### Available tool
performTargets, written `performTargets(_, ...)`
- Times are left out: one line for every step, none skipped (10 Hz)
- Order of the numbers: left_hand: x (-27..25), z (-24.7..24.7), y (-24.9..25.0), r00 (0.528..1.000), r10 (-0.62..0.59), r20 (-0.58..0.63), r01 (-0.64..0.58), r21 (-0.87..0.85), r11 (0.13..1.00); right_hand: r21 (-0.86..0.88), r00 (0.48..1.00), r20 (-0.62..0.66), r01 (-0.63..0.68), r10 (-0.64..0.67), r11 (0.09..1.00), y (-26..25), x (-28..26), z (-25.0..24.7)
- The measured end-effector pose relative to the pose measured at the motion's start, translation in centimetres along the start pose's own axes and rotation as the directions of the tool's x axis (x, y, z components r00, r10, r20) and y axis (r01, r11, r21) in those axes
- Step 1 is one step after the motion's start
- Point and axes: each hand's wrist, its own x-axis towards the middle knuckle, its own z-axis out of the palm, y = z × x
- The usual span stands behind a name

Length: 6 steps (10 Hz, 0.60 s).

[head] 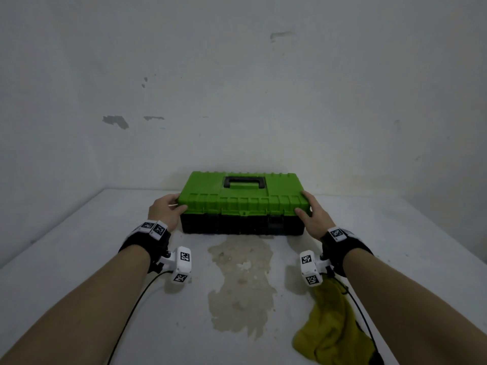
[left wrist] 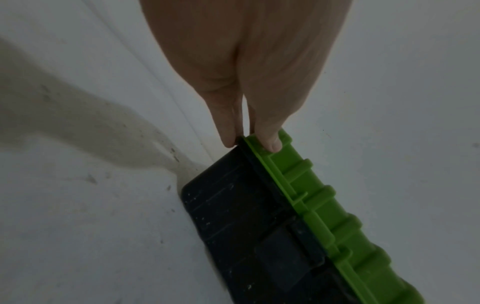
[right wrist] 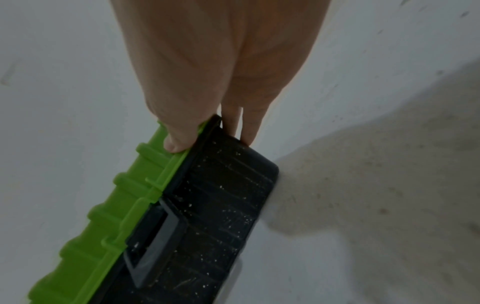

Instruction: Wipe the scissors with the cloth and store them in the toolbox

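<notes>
The toolbox (head: 242,225), with a black base and a green lid (head: 210,185), stands closed at the back of the table. My left hand (head: 168,206) grips the lid's front left corner, with the thumb (left wrist: 272,144) on the green rim and the fingers round the end. On the front right corner my right hand (head: 312,209) holds the same way, its thumb (right wrist: 176,144) on the lid (right wrist: 124,205). A crumpled yellow cloth (head: 332,325) lies under my right forearm. No scissors are in view.
A black carry handle (head: 243,181) lies flat on the lid. A black latch (right wrist: 155,236) sits on the box front. A brownish stain (head: 241,283) marks the white table (head: 92,246) in front of the box. A wall (head: 237,88) stands close behind.
</notes>
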Motion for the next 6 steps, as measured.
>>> performTargets(0.2, 0.9, 0.8, 1.0, 0.004, -0.007, -0.003, 0.021, 1.0, -0.054, 1.0, -0.019, -0.009, 0.008, 0.999, -0.2, 1.0, -0.2)
performTargets(0.2, 1.7, 1.4, 0.999, -0.017, -0.033, 0.019, 0.055, 0.998, -0.056, 0.999, -0.019, -0.033, 0.032, 0.998, -0.3, 1.3, 0.0)
performTargets(0.6, 2.2, 1.3, 0.999, -0.028, -0.042, 0.031, 0.08, 0.996, -0.067, 0.998, -0.039, -0.06, 0.057, 0.996, -0.4, 1.4, 0.3)
performTargets(0.3, 2.3, 1.1, 0.998, -0.051, -0.021, 0.053, 0.112, 0.992, -0.131, 0.997, -0.021, -0.076, 0.073, 0.988, -1.2, 1.1, 0.0)
performTargets(-0.3, 1.8, 0.6, 0.996, -0.085, 0.002, 0.084, 0.124, 0.989, -0.203, 0.997, 0.025, -0.068, 0.074, 0.977, -1.6, 0.8, -0.3)
performTargets(-2.1, 1.2, -0.4, 0.998, -0.063, -0.005, 0.063, 0.145, 0.987, -0.202, 0.998, -0.004, -0.069, 0.07, 0.977, -1.9, -0.3, -1.3)
